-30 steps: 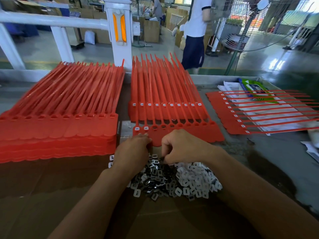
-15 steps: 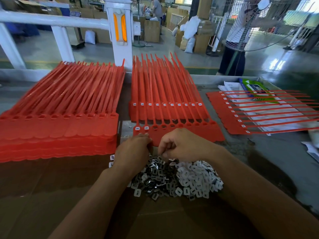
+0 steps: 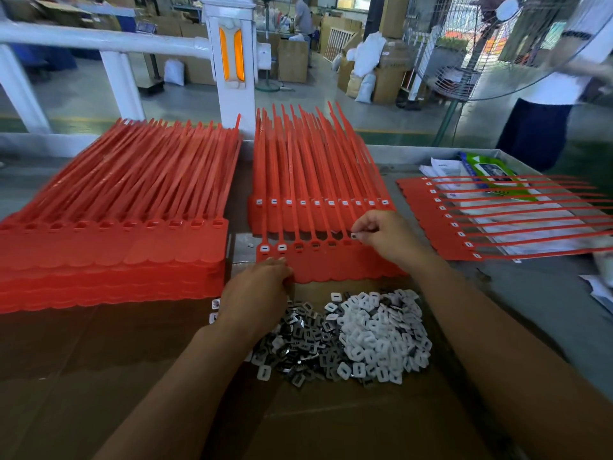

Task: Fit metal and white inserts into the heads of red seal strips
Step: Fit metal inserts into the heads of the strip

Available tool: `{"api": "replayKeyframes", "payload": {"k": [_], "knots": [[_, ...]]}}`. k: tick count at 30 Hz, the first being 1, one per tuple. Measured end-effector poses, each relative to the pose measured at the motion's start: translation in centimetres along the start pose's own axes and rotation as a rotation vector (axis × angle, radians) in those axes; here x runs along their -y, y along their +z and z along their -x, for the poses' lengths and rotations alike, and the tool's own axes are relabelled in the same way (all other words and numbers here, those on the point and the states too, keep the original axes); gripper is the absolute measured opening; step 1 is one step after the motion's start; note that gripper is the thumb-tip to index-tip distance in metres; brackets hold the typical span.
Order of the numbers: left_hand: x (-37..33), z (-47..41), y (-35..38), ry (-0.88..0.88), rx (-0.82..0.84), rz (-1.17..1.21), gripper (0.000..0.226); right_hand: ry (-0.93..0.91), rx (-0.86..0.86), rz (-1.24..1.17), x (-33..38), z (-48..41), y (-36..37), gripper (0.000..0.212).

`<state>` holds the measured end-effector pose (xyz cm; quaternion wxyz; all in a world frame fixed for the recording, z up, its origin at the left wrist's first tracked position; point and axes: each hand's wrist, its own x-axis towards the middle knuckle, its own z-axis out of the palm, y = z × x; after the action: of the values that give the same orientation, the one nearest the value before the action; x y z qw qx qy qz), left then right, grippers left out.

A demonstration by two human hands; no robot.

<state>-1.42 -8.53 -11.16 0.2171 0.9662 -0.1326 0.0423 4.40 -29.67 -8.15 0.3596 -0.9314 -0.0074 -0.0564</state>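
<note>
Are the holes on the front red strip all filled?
No. Only the two left heads show white; the right hand pinches an insert at another.

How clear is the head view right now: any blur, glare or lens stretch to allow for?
Head view: left hand, right hand and insert pile are sharp; the person at far right is motion-blurred; the wide lens stretches the forearms toward the bottom corners; the cardboard at lower left sits in dim shadow; only mild sheen on the red strips.
</note>
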Motion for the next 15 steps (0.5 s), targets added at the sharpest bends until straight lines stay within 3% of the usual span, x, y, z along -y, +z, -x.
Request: {"api": "replayKeyframes", "payload": {"k": [15], "knots": [[0.0, 0.0, 0.0, -0.009, 0.013, -0.007, 0.043, 0.027, 0.081, 0.059, -0.3, -0.3, 1.2, 0.01]]}}
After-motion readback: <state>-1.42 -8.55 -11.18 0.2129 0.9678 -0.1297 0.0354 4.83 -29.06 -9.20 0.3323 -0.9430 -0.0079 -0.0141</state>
